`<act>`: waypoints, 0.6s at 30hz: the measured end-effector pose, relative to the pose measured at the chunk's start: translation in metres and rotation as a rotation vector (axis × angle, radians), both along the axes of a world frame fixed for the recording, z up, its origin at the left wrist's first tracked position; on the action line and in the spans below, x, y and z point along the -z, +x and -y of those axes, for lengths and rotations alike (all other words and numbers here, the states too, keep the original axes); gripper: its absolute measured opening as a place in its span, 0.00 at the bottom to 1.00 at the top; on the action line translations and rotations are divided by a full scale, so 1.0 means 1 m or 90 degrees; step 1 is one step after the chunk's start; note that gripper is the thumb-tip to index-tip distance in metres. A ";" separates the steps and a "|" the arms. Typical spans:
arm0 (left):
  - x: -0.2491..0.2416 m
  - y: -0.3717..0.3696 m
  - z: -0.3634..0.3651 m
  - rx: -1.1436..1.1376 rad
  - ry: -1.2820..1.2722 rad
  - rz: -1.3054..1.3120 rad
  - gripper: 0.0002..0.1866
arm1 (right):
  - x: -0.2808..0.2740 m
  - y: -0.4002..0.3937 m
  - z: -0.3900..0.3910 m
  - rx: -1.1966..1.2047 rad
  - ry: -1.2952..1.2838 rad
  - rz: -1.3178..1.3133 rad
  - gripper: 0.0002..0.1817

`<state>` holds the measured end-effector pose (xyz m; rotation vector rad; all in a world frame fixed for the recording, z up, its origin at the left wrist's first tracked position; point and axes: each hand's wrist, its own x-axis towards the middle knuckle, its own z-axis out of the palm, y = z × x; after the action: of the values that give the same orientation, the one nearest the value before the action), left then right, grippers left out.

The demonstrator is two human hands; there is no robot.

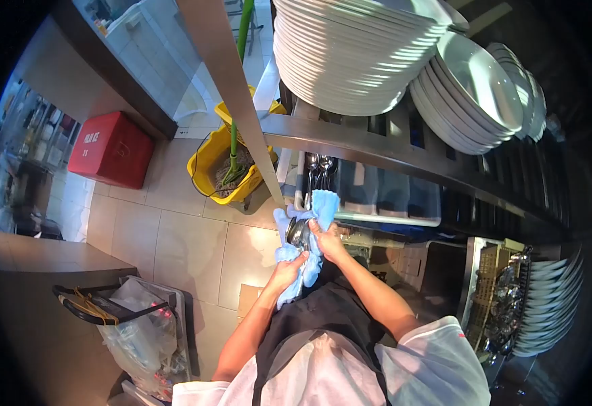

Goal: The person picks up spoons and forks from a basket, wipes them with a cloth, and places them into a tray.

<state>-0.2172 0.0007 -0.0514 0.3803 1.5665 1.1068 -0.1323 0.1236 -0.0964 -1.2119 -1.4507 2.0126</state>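
In front of my apron, a light blue cloth (pixel 324 203) is wrapped around a bunch of metal spoons (pixel 297 231), their shiny bowls showing at the upper end. My left hand (pixel 288 272) is closed around the lower part of the cloth and the handles. My right hand (pixel 327 241) is closed on the cloth at the right side of the bunch, close to the bowls. The cloth and fingers hide most of the handles. Just beyond my hands, more spoons (pixel 320 166) lie in a compartment of a cutlery tray (pixel 391 218) on the shelf.
Stacked white plates (pixel 357 61) and bowls (pixel 479 88) stand on a metal rack (pixel 350 142) above the tray. On the floor are a yellow mop bucket (pixel 205 166) and a red box (pixel 110 149). A cart (pixel 140 331) holds plastic bags at lower left; more plates (pixel 550 304) stand right.
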 end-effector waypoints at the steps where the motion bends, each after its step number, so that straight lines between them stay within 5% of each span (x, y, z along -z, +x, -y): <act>1: -0.001 0.000 0.002 0.008 -0.001 -0.001 0.20 | 0.000 0.004 0.000 0.065 0.031 0.021 0.17; 7: -0.022 0.005 0.019 0.111 -0.073 -0.035 0.22 | -0.024 0.027 -0.003 0.312 0.208 0.076 0.16; 11: -0.031 0.008 0.028 0.065 -0.047 -0.022 0.22 | -0.031 0.031 -0.013 0.431 -0.040 -0.224 0.21; 12: -0.021 0.005 0.031 0.053 -0.047 -0.020 0.22 | -0.037 0.042 -0.017 0.297 -0.235 -0.392 0.32; 13: -0.016 0.002 0.034 0.041 -0.047 -0.017 0.22 | -0.083 0.043 -0.013 0.201 -0.332 -0.548 0.28; 15: -0.038 -0.002 0.034 0.037 -0.061 -0.023 0.22 | -0.109 0.051 -0.008 0.165 -0.419 -0.590 0.25; 18: -0.063 -0.008 0.028 0.095 -0.111 -0.046 0.18 | -0.068 0.041 0.001 0.215 -0.225 -0.357 0.19</act>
<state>-0.2251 -0.0272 0.0120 0.4156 1.6559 0.8422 -0.0913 0.1223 -0.0289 -0.8333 -0.6037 2.1706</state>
